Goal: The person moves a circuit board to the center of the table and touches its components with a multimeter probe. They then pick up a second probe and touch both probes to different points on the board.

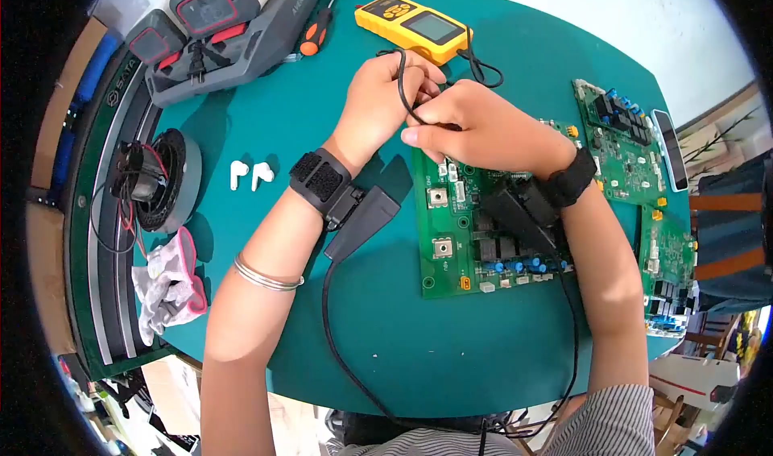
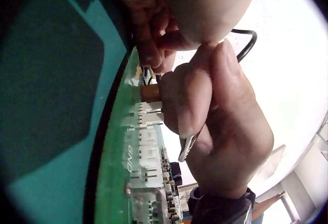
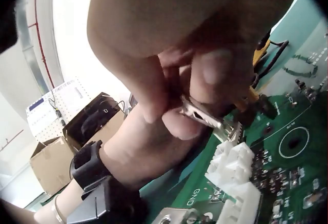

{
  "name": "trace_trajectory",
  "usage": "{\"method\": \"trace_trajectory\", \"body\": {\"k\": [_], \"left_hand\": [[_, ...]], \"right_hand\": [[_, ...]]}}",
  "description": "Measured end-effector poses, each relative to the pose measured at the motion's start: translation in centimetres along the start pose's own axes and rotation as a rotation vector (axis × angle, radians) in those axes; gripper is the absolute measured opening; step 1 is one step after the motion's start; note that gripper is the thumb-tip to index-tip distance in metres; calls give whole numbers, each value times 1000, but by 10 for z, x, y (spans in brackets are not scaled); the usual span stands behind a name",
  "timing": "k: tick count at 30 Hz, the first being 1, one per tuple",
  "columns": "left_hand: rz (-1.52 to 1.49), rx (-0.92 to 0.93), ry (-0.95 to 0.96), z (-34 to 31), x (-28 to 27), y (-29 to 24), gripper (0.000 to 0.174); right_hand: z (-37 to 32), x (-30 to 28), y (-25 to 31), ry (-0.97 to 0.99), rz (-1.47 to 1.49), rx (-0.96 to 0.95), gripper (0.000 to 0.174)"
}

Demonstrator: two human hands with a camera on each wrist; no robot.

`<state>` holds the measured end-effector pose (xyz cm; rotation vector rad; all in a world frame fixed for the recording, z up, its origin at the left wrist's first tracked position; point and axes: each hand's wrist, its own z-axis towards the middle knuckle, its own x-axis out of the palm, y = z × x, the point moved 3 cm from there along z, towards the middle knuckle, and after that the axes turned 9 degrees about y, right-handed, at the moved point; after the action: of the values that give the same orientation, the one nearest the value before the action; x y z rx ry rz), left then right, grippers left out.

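Observation:
My right hand (image 1: 483, 122) pinches a small silver metal clip (image 3: 202, 114) between thumb and fingers, low over the edge of a green circuit board (image 1: 447, 275). Beside it, my left hand (image 1: 382, 93) has curled fingers around a black lead (image 1: 402, 93), which loops across the back of that hand towards the right fingers. Both hands meet above the board's far left corner. White connectors (image 3: 230, 165) on the board lie just below the clip. A yellow handheld meter (image 1: 415, 27) with a screen lies beyond the hands, its black cord coiled beside it.
More circuit boards (image 1: 624, 134) and a phone (image 1: 670, 150) lie at the right. White earbuds (image 1: 262, 176), a grey glove (image 1: 169, 287) and a round fan-like part (image 1: 165, 182) are on the left. A grey tool case (image 1: 266, 49) and an orange-handled screwdriver (image 1: 314, 37) stand at the back.

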<state>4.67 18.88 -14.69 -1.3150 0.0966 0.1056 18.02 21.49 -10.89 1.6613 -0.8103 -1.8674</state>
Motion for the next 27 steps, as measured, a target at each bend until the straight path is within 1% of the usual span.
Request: {"method": "trace_trajectory", "body": {"k": [2, 4, 7, 10, 13, 20, 23, 27], "left_hand": [[-24, -6, 18, 0, 0, 0, 23], [-17, 14, 30, 0, 0, -1, 24], [-27, -8, 9, -1, 1, -1, 24], [-8, -11, 9, -1, 1, -1, 25], [-58, -18, -1, 0, 2, 1, 25], [-18, -4, -3, -1, 1, -2, 25], [6, -31, 3, 0, 1, -2, 24], [12, -3, 15, 0, 1, -1, 24]], "right_hand": [[0, 2, -1, 6, -52, -33, 35], [0, 1, -1, -39, -110, -56, 35], [1, 0, 2, -62, -158, -96, 33], [0, 1, -1, -37, -127, -118, 31], [0, 1, 2, -11, -94, -67, 30], [0, 2, -1, -18, -102, -68, 29], [0, 2, -2, -41, -160, -98, 29], [1, 2, -1, -65, -177, -109, 30]]}}
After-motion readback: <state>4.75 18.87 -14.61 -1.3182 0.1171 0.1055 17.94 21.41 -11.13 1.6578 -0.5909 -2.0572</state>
